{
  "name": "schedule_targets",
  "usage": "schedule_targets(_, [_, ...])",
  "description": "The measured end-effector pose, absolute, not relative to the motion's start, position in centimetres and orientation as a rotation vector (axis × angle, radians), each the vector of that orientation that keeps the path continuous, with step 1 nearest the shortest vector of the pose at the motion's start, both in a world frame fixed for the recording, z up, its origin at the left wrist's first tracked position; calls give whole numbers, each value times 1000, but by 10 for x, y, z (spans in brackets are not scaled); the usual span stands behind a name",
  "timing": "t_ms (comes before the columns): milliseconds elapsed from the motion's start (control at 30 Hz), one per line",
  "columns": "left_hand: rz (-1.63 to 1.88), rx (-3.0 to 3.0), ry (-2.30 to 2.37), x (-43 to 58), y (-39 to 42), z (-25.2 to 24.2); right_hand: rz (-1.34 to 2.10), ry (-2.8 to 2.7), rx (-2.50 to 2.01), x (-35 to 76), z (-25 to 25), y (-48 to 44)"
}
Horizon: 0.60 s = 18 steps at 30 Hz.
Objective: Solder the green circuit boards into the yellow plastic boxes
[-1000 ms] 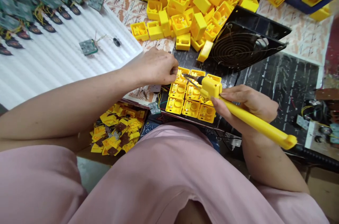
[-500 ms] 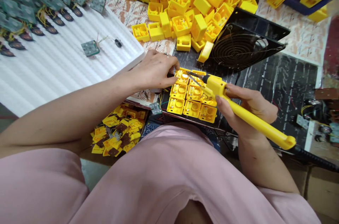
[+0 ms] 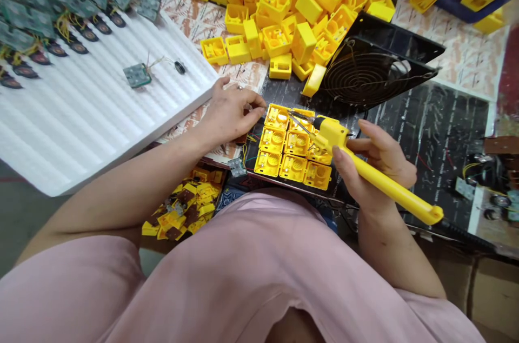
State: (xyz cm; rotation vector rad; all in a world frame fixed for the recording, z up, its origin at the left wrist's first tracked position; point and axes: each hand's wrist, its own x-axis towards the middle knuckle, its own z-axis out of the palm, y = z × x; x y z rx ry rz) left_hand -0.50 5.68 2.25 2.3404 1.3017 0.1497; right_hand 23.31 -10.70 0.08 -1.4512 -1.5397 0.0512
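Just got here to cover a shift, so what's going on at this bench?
A seated person's right hand grips a yellow soldering iron, its tip over a grid of yellow plastic housings. The left hand sits at the grid's edge. Loose housings lie heaped beyond, beside a white foam sheet carrying small green circuit boards.

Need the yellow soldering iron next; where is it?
The yellow soldering iron is in the right hand in the head view, tip over the grid of yellow plastic housings, below the black fan grille.

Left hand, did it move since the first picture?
Yes, the left hand moved back toward the left, a little away from the rows of yellow plastic cases.
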Motion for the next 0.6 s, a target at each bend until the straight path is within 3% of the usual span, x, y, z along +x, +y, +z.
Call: schedule_targets(600, [-80,2455,1257,16,73,38,-66,-1667,-1209,211,7,-81])
